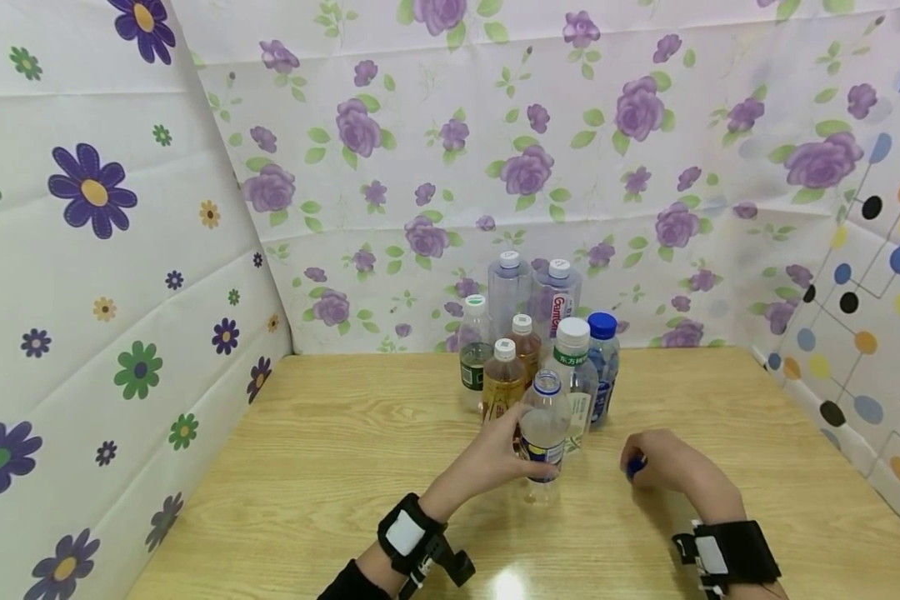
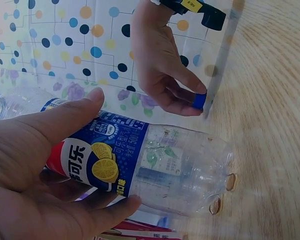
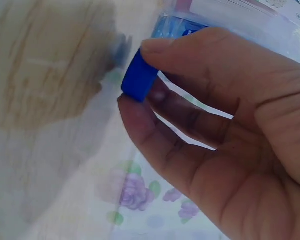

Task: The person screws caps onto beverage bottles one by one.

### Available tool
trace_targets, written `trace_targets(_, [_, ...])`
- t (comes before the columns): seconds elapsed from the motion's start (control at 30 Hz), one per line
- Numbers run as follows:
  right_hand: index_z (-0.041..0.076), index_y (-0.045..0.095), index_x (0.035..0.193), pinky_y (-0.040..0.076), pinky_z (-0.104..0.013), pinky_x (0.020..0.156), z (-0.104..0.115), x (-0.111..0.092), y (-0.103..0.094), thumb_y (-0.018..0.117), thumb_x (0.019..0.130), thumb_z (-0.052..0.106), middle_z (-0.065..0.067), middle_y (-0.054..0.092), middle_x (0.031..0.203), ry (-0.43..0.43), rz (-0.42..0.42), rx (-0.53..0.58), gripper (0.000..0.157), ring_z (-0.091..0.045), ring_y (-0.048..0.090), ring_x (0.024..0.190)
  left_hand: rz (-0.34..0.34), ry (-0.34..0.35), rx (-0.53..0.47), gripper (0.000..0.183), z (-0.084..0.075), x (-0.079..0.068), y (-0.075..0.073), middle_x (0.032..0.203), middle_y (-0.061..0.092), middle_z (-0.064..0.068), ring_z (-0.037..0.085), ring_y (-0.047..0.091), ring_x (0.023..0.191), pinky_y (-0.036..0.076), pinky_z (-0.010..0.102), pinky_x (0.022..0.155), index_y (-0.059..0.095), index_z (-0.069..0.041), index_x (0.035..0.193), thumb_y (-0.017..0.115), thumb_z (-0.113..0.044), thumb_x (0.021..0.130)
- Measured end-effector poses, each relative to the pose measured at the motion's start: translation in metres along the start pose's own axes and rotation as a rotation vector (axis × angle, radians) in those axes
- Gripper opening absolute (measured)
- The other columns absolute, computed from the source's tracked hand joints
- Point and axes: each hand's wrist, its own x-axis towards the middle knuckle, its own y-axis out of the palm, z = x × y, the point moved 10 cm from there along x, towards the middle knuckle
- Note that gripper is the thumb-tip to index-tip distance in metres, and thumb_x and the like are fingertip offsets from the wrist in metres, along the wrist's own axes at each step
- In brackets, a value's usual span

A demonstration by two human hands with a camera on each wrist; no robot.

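Note:
My left hand (image 1: 504, 450) grips a clear plastic bottle (image 1: 546, 417) around its blue label, which shows lemon slices in the left wrist view. The bottle is upright and uncapped, with a blue ring at its neck. Nothing but clear plastic shows above and below the label. To its right, my right hand (image 1: 663, 462) pinches a blue bottle cap (image 3: 139, 77) between thumb and fingertips, low over the table. The cap is apart from the bottle.
Behind the held bottle stand a white-capped bottle with a green band (image 1: 572, 358), a blue-capped bottle (image 1: 603, 358), amber drink bottles (image 1: 504, 379), a green-labelled bottle (image 1: 475, 350) and two tall clear bottles (image 1: 555, 296). A flowered cloth (image 1: 390, 192) hangs behind the wooden table (image 1: 345, 417).

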Motion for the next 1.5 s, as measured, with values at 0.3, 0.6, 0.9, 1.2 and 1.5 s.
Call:
trace_targets(0.3, [-0.003,0.074,0.097,0.057,-0.040,0.070,0.016,-0.008,-0.027,0.080,0.077,0.003,-0.006,0.070,0.084,-0.069,-0.166,0.020,0.022,-0.022,0.066,0.077,0.006,-0.005,0.012,0.083,-0.001,-0.001,0.001,0.139,0.058,0.003,0.021,0.057,0.129,0.052,0.034,0.100,0.039,-0.016,0.150,0.087,-0.024,0.083])
trace_targets(0.6, [-0.001,0.076,0.102,0.057,-0.039,0.068,0.039,-0.018,-0.045,0.081,0.079,0.006,-0.004,0.071,0.085,-0.095,-0.225,-0.022,0.024,-0.020,0.065,0.075,-0.006,-0.011,0.016,0.077,-0.003,-0.002,0.001,0.136,0.059,0.006,0.022,0.060,0.124,0.054,0.034,0.097,0.042,-0.016,0.146,0.087,-0.024,0.084])
trace_targets(0.9, [-0.001,0.075,0.105,0.053,-0.036,0.063,0.064,-0.031,-0.066,0.079,0.083,0.007,-0.008,0.066,0.089,-0.117,-0.320,-0.087,0.023,-0.017,0.058,0.073,-0.016,-0.004,0.032,0.075,-0.003,-0.002,0.001,0.137,0.060,0.008,0.024,0.060,0.125,0.054,0.034,0.097,0.043,-0.016,0.146,0.086,-0.024,0.084])
trace_targets(1.2, [-0.002,0.071,0.114,0.060,-0.044,0.074,0.078,-0.048,-0.082,0.078,0.087,0.005,-0.019,0.065,0.106,-0.110,-0.432,-0.037,0.029,-0.033,0.069,0.088,-0.015,-0.003,0.024,0.075,-0.002,-0.001,0.002,0.137,0.059,0.007,0.024,0.060,0.125,0.054,0.033,0.097,0.043,-0.017,0.145,0.086,-0.026,0.085])
trace_targets(1.5, [0.002,0.070,0.114,0.061,-0.044,0.077,0.097,-0.065,-0.100,0.078,0.087,0.002,-0.016,0.063,0.110,-0.186,-0.577,-0.006,0.028,-0.032,0.070,0.090,-0.020,0.004,0.029,0.074,-0.003,-0.001,0.002,0.137,0.058,0.008,0.024,0.060,0.125,0.055,0.033,0.096,0.044,-0.015,0.144,0.086,-0.025,0.085])
